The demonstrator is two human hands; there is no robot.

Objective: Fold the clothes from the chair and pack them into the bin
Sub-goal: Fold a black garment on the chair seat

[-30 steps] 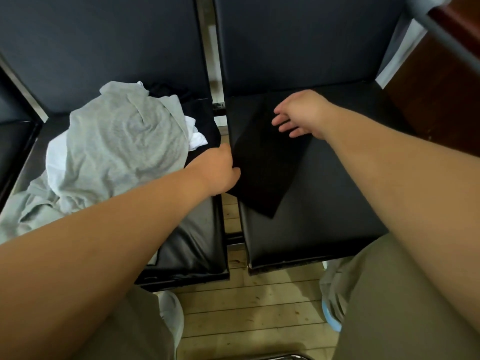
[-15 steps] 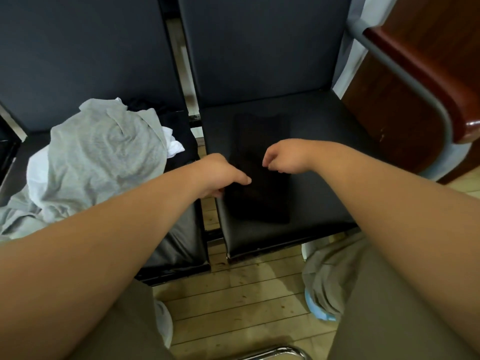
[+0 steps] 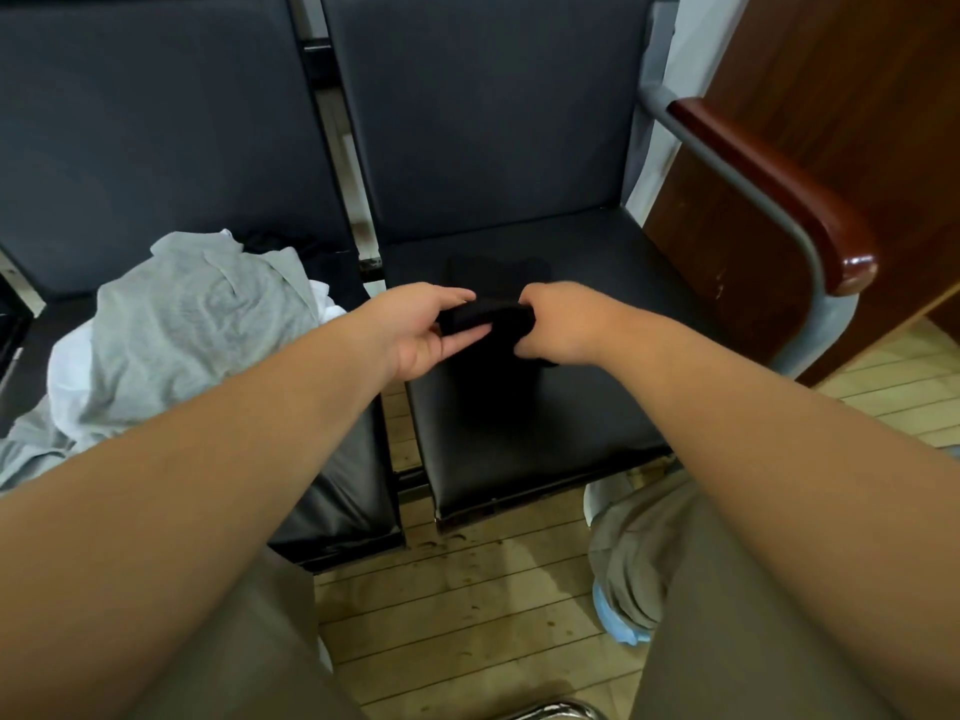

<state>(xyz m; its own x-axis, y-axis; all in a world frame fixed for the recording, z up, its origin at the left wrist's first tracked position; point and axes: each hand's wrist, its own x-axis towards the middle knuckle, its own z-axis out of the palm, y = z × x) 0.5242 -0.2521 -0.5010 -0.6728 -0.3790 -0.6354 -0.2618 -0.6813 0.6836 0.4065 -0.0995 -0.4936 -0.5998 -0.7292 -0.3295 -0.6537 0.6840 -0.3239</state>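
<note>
The black garment (image 3: 491,317), pinched at its doubled-over part by the left hand (image 3: 421,330) and gripped in the curled fingers of the right hand (image 3: 563,324), could slump open if either grip slackens, being limp; it lies on the chair seat (image 3: 597,433), long axis running front edge to backrest.

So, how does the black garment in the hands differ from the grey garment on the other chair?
The black garment is folded into a narrow, compact shape; the grey garment lies in a loose, crumpled heap. The black garment is gripped by the left hand and the right hand over the right seat; the grey garment rests untouched on the left seat. Both are soft clothes, not yet packed.
</note>
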